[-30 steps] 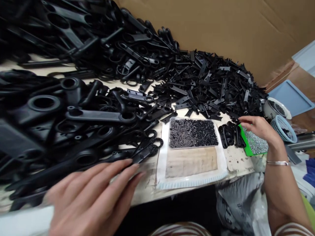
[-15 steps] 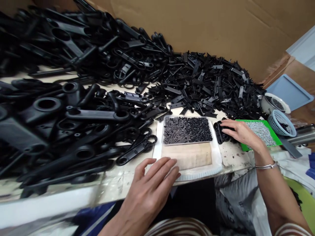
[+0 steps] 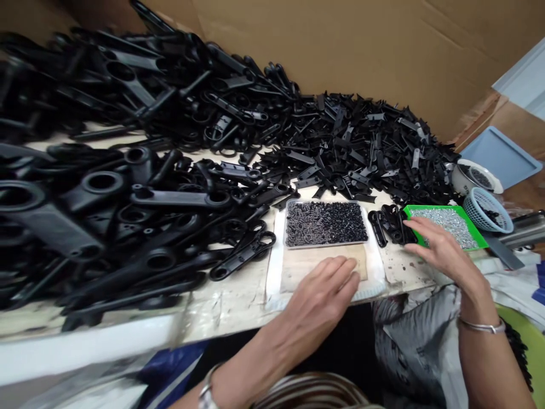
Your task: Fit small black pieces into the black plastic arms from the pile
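My left hand [image 3: 321,292] lies palm down over the tan pad [image 3: 298,264], fingers bent a little and close together, thumb hidden; I see nothing held in it. Just behind it stands a clear tray [image 3: 326,224] of small dark cylindrical pieces. My right hand [image 3: 440,247] is open, thumb and fingers apart, its fingertips beside a small cluster of black plastic parts [image 3: 394,224]. That hand partly covers the green tray [image 3: 479,238] of small silvery metal pieces.
Long black ringed handles [image 3: 170,197] are heaped on the left. Small flat black parts [image 3: 353,142] form a pile at the back against cardboard [image 3: 361,51]. On the right are a blue basket [image 3: 487,213], a white bowl [image 3: 464,184] and a blue lid [image 3: 502,159].
My left hand has moved right, from the pad's left edge onto the pad. The right hand has drawn back from the black parts toward the green tray's near edge.
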Motion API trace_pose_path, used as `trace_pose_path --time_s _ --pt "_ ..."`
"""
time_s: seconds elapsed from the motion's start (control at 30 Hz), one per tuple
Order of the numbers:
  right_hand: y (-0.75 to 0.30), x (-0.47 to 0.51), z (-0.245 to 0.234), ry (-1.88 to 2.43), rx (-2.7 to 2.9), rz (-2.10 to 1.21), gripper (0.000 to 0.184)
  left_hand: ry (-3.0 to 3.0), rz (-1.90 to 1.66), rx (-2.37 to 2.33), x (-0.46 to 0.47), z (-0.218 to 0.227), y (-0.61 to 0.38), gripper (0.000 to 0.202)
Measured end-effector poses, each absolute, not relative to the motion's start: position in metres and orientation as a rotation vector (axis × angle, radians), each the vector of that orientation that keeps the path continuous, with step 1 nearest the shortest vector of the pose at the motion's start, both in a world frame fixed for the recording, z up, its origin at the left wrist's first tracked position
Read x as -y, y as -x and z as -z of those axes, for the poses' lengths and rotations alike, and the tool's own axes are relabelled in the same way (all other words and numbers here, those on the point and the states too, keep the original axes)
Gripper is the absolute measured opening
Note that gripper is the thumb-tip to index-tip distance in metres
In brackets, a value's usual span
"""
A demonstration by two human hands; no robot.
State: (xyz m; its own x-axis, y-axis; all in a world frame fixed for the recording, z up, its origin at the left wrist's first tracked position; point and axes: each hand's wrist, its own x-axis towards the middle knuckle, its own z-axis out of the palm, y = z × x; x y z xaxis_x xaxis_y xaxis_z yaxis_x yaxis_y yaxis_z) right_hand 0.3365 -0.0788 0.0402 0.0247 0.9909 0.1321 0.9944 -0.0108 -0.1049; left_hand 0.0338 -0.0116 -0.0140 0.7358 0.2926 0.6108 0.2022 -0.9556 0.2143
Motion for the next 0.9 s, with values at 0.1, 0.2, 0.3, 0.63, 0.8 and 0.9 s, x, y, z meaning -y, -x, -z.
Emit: trace_pose_path --time_s 0.1,0.2,0.3,0.63,0.8,0.9 --pt "-0.335 0.088 -0.027 2.226 2.219 0.23 0.061 -2.956 -0.809 -0.41 0.005 0.009 -0.076 0.044" --pt "-0.337 0.087 -0.015 2.248 2.311 0.371 0.056 -3.087 -0.689 -0.501 -0.005 0.001 -0.114 0.053" --pt "-0.341 0.084 -0.007 2.202 2.4 0.459 0.052 -3.145 -0.591 -0.522 -0.013 -0.004 -0.136 0.058" --pt "-0.338 0.048 -0.009 2.135 2.402 0.467 0.049 -3.03 -0.667 -0.565 -0.043 0.009 -0.162 0.042" --pt "-0.34 0.031 -0.007 2.152 2.393 0.51 0.048 -2.978 -0.574 -0.582 -0.065 0.001 -0.168 0.038" --pt "-0.342 0.029 -0.004 2.163 2.382 0.549 0.048 -2.927 -0.481 -0.563 -0.073 -0.006 -0.168 0.039"
